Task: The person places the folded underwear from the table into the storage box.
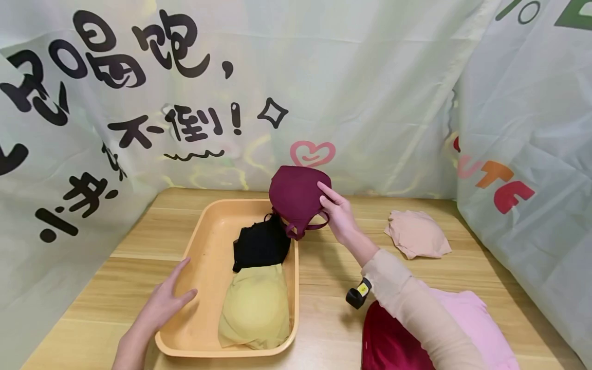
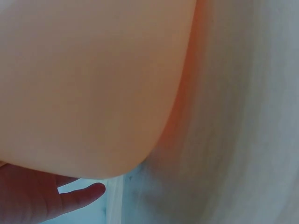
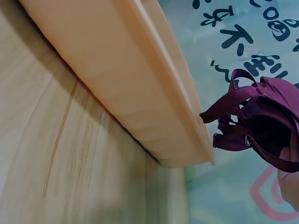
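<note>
A folded burgundy bra (image 1: 299,198) hangs above the far right corner of the orange tray (image 1: 196,241), its straps dangling. My right hand (image 1: 339,213) grips its right edge, thumb and fingers on the cup; in the right wrist view the bra (image 3: 275,105) shows its straps and hollow inner side. Inside the tray, a black bra (image 1: 261,244) lies behind a folded yellow bra (image 1: 256,306), both along the right half. My left hand (image 1: 162,303) is at the tray's left rim, fingers extended and thumb apart; whether it presses the rim is hard to tell.
On the wooden table, a folded beige garment (image 1: 418,234) lies at the back right. Dark red cloth (image 1: 390,339) and pink cloth (image 1: 481,321) lie at the front right, partly behind my right sleeve. Printed white curtains (image 1: 393,103) enclose the back and sides.
</note>
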Motion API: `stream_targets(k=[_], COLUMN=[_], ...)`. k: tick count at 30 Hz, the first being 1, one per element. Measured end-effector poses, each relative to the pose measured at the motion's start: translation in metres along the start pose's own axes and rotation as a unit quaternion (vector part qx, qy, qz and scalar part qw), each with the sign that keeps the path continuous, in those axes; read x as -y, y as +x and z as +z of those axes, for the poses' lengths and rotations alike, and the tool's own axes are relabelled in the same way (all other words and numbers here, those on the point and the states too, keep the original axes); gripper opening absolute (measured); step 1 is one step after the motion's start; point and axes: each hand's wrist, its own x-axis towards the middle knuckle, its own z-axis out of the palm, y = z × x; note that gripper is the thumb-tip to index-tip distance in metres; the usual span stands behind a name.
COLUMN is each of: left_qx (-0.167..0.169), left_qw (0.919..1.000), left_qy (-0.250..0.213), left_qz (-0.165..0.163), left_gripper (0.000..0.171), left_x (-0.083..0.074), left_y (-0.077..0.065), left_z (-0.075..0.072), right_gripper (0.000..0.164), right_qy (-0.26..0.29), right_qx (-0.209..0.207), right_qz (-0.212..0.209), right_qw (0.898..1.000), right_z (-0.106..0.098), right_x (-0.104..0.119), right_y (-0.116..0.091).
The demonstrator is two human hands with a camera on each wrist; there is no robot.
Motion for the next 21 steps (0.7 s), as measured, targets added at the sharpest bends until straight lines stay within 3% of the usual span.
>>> stream_targets(k=[13, 21], left_qx=[-0.006, -0.002], left_qw=[0.9998, 0.9998], left_qy=[-0.013, -0.019], left_qz=[0.011, 0.007], left_gripper=[0.077, 0.077], left_x=[0.002, 0.003], left_y=[0.002, 0.001], left_z=[0.001, 0.0], right_gripper=[0.043, 0.041], right_qy=[-0.004, -0.081], right_qx=[0.002, -0.011], right_qz=[-0.005, -0.025], right_qw=[1.0, 0.996], right_z=[0.016, 0.027], right_x=[-0.03, -0.054], right_y=[0.015, 0.015])
